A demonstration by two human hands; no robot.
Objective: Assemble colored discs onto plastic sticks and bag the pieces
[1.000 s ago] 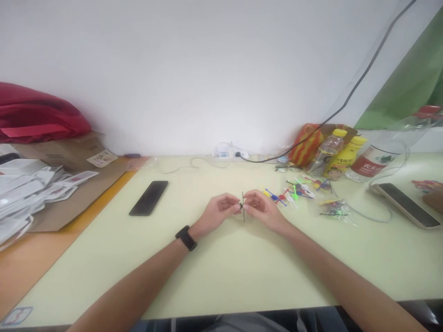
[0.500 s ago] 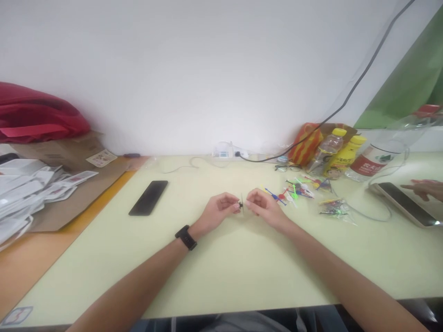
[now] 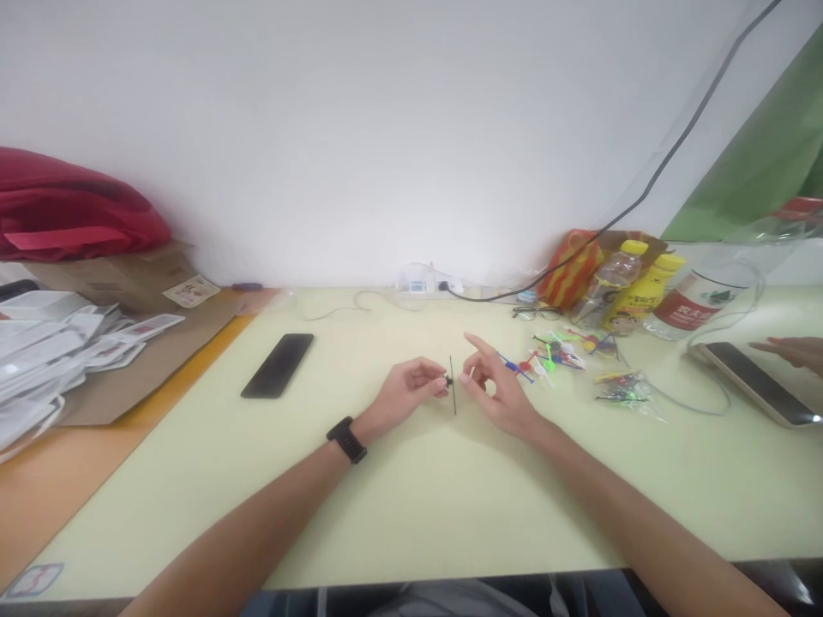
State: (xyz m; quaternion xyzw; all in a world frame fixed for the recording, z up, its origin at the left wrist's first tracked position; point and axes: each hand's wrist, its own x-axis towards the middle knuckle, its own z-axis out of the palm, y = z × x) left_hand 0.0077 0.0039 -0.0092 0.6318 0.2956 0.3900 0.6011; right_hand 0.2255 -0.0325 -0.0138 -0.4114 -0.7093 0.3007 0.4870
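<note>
My left hand (image 3: pixel 406 390), a black watch on its wrist, pinches a small black piece with a thin dark stick (image 3: pixel 453 386) standing upright above the pale green table (image 3: pixel 411 506). Just right of the stick, my right hand (image 3: pixel 498 386) has its forefinger stretched up and its other fingers loosely spread, holding nothing that I can see. Beyond my right hand lie several small coloured plastic sticks (image 3: pixel 546 356) and a clear bag (image 3: pixel 621 387) holding more of them.
A black phone (image 3: pixel 278 366) lies left of my hands. Bottles (image 3: pixel 633 291) and a striped packet stand at the back right, with a second phone (image 3: pixel 755 383) and another person's hand (image 3: pixel 794 350) at the right edge. White packets and a cardboard box fill the left.
My right hand has let go of the stick and opened, its forefinger now raised. The stick has turned upright again in my left hand. The other person's hand stays near the right phone.
</note>
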